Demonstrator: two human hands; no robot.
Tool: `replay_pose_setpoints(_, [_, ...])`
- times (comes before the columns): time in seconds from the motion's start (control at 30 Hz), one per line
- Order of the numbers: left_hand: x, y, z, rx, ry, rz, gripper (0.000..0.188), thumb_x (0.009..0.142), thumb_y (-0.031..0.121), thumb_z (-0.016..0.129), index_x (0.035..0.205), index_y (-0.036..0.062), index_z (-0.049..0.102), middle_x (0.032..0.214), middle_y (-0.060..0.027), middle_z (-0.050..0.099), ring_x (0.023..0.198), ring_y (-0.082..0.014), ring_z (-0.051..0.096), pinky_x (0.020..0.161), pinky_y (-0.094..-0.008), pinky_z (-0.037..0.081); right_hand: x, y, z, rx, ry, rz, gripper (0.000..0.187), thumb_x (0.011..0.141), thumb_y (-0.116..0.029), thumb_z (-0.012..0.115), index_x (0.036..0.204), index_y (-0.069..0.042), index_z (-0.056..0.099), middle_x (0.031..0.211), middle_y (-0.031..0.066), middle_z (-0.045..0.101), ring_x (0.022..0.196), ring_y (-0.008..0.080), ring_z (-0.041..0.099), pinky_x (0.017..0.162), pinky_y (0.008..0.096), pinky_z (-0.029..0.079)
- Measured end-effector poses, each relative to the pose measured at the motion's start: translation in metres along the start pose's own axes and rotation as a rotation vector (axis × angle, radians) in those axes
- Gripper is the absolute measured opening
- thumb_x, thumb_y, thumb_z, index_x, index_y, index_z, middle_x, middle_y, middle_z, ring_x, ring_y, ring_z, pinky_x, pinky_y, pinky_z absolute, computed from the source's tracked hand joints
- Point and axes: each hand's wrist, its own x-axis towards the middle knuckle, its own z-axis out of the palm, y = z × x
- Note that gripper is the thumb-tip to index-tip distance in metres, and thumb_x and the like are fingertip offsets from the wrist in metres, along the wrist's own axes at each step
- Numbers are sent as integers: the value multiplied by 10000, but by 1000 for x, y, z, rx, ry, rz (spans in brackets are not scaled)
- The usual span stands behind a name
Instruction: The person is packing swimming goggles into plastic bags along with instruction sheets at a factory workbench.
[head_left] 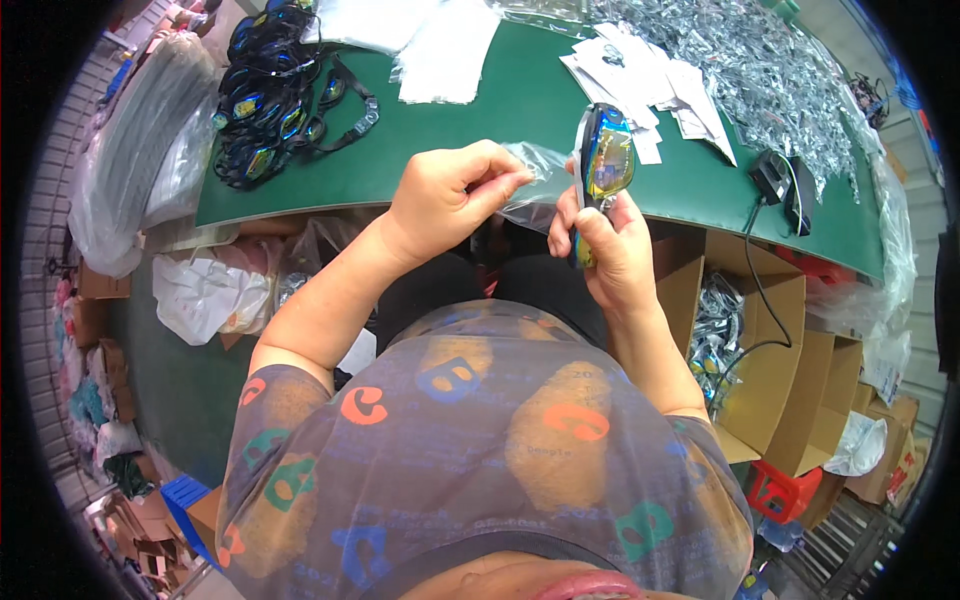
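My right hand is closed round a pair of swimming goggles with black frames and mirrored yellow-blue lenses, held upright over the table's near edge. To its left, my left hand pinches the edge of a clear plastic bag. The bag hangs between both hands, its far side reaching behind the goggles. Whether the right fingers also grip the bag, I cannot tell. A heap of similar goggles with black straps lies at the left of the green table.
White bags and paper leaflets lie across the back. Many small clear packets cover the far right. A black adapter trails its cable over an open cardboard box. Wrapped plastic sheets stand at the left.
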Motion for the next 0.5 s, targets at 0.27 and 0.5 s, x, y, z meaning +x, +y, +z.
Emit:
replay_pose_setpoints(0.27, [5, 4, 5, 261, 48, 365, 209, 765, -7, 811, 919, 63, 688, 844, -87, 675, 728, -251, 660, 617, -337, 510, 17, -1, 8, -219, 70, -87, 365, 879, -75, 803, 1169, -56, 582, 967, 12, 647, 801, 88, 609, 725, 238, 504])
replay_pose_setpoints(0.5, [2, 0, 11, 281, 60, 381, 195, 751, 41, 801, 913, 91, 704, 907, -44, 694, 847, -270, 661, 807, -355, 520, 19, 10, 4, -347, 101, -180, 445, 893, -49, 761, 1294, -23, 569, 1064, 18, 678, 950, 71, 624, 848, 252, 525])
